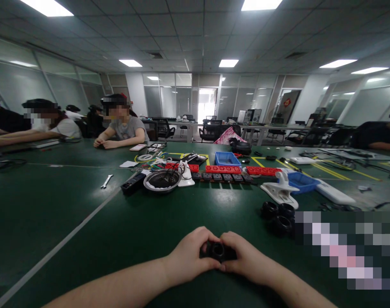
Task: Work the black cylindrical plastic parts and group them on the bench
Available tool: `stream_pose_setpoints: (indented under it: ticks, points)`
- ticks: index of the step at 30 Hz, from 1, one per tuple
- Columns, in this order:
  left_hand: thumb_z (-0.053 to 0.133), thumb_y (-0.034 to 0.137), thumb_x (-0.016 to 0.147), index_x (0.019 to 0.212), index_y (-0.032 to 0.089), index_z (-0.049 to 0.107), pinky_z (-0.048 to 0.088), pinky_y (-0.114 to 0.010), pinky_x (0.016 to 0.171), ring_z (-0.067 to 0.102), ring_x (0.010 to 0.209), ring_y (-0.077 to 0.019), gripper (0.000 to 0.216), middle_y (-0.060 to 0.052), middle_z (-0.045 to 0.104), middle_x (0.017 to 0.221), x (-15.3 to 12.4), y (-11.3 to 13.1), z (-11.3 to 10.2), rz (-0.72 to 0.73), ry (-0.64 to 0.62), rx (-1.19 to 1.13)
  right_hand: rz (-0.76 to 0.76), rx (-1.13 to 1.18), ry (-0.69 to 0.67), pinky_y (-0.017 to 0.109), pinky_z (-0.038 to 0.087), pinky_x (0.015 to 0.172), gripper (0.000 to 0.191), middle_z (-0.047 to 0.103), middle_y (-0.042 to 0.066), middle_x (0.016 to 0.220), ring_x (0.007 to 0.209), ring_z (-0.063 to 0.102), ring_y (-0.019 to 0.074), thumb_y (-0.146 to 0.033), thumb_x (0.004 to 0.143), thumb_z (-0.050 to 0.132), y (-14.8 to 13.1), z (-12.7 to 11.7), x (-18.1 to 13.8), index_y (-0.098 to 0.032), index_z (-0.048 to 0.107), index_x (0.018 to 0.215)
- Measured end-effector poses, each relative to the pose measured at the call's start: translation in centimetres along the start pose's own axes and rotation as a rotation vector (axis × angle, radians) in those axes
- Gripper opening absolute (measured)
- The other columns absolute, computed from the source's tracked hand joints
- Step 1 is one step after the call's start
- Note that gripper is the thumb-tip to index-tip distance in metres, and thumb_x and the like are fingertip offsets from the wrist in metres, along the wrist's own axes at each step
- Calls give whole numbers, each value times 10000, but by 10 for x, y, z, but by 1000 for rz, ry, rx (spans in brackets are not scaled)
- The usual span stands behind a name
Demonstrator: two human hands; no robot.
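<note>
Left grip (192, 253) and right grip (245, 256) hold a hollow black part (217, 256).

Above the near part of the green desk (143, 226), the person's arms are bare as far as they show. The left forearm (124, 280) is smooth and tapering, broader toward the elbow and narrower at the wrist; the right forearm (294, 284) has a similar plain outline, with less of its length in view. The left hand (193, 252) and right hand (248, 259) are bare too, with softly rounded backs; their nails are too small to make out.
</note>
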State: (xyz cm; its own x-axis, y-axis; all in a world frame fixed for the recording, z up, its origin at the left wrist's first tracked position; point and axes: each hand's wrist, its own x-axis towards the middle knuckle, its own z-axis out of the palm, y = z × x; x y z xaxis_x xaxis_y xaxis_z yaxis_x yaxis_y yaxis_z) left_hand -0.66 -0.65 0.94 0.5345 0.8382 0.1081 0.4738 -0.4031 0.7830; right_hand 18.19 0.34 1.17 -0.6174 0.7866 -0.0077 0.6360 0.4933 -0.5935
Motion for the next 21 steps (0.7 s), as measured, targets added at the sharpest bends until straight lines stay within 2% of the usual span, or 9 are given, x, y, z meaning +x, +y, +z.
stream_pose_setpoints:
  ticks: [4,7,9,12,14,18,21]
  points:
    - [767,246,567,857,175,558,321,-204,563,431,663,-119,364,42,446,763,-1,2,6,-56,79,43,119,-166,98,257,329,585,313,540,17,727,691,481,174,-366,590,724,-9,12,1,-151,526,702]
    - [759,230,566,834,175,546,316,-208,566,428,659,-120,347,47,436,745,-1,4,8,-102,103,73,127,-320,146,306,333,648,308,568,42,756,722,491,203,-410,633,677,-18,16,0,-160,535,743]
    - [748,233,580,834,178,544,322,-208,569,425,661,-121,331,46,435,750,-1,3,7,-102,92,68,104,-358,148,340,330,695,369,576,51,797,762,491,224,-457,610,685,-19,15,-2,-165,551,793]
    - [725,219,613,883,187,551,337,-203,574,431,668,-118,323,40,441,775,1,0,2,-56,42,27,41,-247,93,335,336,717,416,569,42,864,816,484,227,-434,592,710,-14,7,-4,-182,563,889]
    - [712,220,635,931,199,557,347,-200,579,437,677,-118,335,34,450,801,2,-2,-1,-27,-2,4,-12,-129,29,306,346,709,341,561,24,867,821,482,205,-367,646,686,-8,1,-5,-198,569,918]
    - [701,214,651,977,209,559,356,-198,581,444,681,-116,355,25,460,830,3,-5,-3,-10,-27,-14,-54,-31,-12,265,350,669,162,548,2,785,767,478,171,-288,701,646,1,-4,-2,-182,585,808]
    - [720,242,633,935,194,564,349,-197,566,442,666,-114,344,27,464,817,3,-3,0,-17,-3,-17,12,-60,32,246,345,626,176,545,-5,732,724,479,160,-291,671,673,0,0,0,-168,566,735]
